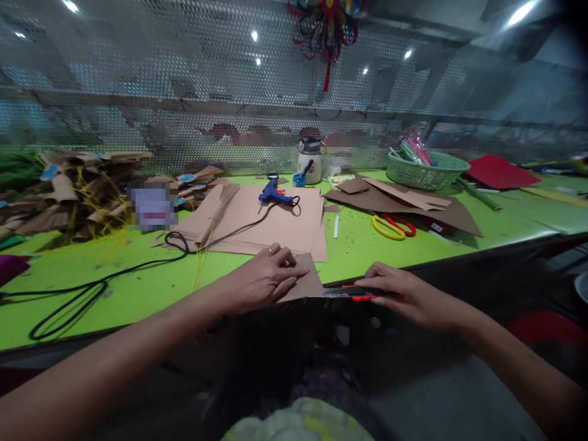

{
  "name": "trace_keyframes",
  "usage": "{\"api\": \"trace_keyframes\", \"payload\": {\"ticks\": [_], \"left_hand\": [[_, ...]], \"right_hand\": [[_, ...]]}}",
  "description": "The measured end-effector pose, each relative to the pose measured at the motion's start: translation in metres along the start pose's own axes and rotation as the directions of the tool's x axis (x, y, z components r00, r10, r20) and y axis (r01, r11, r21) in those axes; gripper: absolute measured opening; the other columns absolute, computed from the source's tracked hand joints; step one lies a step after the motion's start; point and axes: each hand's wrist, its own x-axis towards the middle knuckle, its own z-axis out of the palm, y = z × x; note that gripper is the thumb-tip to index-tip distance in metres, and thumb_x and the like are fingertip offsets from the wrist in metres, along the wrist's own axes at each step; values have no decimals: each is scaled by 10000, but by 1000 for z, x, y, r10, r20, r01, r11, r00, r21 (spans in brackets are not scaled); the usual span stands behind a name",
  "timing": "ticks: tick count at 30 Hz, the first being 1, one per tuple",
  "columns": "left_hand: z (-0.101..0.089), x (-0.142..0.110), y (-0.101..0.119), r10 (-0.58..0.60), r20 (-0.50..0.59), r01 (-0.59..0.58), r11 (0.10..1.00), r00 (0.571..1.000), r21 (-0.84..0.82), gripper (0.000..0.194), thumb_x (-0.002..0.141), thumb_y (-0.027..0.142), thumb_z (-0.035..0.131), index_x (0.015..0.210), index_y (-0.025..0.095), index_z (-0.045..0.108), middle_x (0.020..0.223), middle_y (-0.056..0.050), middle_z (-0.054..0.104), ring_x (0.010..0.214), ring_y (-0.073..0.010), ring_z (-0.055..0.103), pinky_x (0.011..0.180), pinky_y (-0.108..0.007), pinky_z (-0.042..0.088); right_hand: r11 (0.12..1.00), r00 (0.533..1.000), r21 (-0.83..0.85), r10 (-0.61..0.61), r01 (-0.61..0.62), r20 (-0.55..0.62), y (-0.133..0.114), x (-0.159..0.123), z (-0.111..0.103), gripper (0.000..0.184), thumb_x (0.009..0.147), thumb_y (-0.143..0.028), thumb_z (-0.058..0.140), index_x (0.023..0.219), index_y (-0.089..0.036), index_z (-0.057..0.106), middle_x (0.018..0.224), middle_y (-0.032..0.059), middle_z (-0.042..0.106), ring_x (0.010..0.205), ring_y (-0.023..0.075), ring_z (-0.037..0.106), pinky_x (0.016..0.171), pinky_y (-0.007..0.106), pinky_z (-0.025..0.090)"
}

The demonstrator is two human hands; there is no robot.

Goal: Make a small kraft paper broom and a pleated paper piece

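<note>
At the table's front edge, my left hand point(266, 278) holds down a small piece of brown paper point(312, 278), its fingers bent and pressed on top. The paper's lower edge reaches the table edge. My right hand point(404, 291) is closed around a red and black utility knife point(356, 292). The knife's blade points left and meets the paper's right corner; whether it is inside a fold I cannot tell. Behind my left hand lie large sheets of brown paper point(257, 229), with a blue glue gun point(277, 195) resting on them.
A black cord point(138, 264) loops across the left of the green table point(151, 300). Brown paper bundles point(59, 196) are heaped at the left. Scissors point(390, 226) with yellow and red handles, a white glue stick point(336, 226), a jar point(309, 160) and a green basket point(425, 174) stand or lie further back.
</note>
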Motion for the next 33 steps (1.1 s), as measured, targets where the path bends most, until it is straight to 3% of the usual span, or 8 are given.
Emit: {"api": "trace_keyframes", "payload": {"ticks": [8, 13, 19, 33], "left_hand": [[-9, 2, 1, -7, 13, 8, 996, 1000, -92, 393, 958, 323, 329, 1229, 200, 584, 967, -119, 554, 928, -221, 460, 856, -357, 367], [-16, 7, -21, -17, 138, 55, 959, 990, -278, 391, 959, 350, 338, 1264, 234, 554, 985, -92, 533, 876, -172, 515, 826, -284, 417], [-9, 6, -38, -3, 132, 61, 899, 991, -434, 333, 923, 315, 449, 1189, 192, 607, 1076, -123, 545, 966, -177, 551, 863, -283, 449], [-11, 6, -39, -4, 213, 91, 911, 977, -401, 362, 874, 351, 538, 1204, 225, 613, 1129, -123, 511, 993, -189, 537, 869, -290, 459]], "right_hand": [[1000, 999, -3, -1, 1, -43, -6, 0, 0, 339, 943, -297, 436, 1264, -255, 537, 1011, 77, 525, 908, 173, 534, 839, 324, 446], [999, 998, -23, -34, 33, -53, -11, 11, 3, 336, 942, -290, 437, 1257, -239, 541, 986, 74, 515, 898, 173, 519, 828, 324, 446], [999, 1000, -37, -3, 2, -30, -9, 9, 0, 343, 947, -291, 421, 1272, -251, 524, 991, 67, 502, 913, 173, 516, 833, 320, 437], [999, 999, -33, 26, -27, -39, -14, 11, 2, 333, 950, -299, 414, 1255, -233, 528, 988, 69, 500, 914, 177, 514, 831, 324, 433]]}}
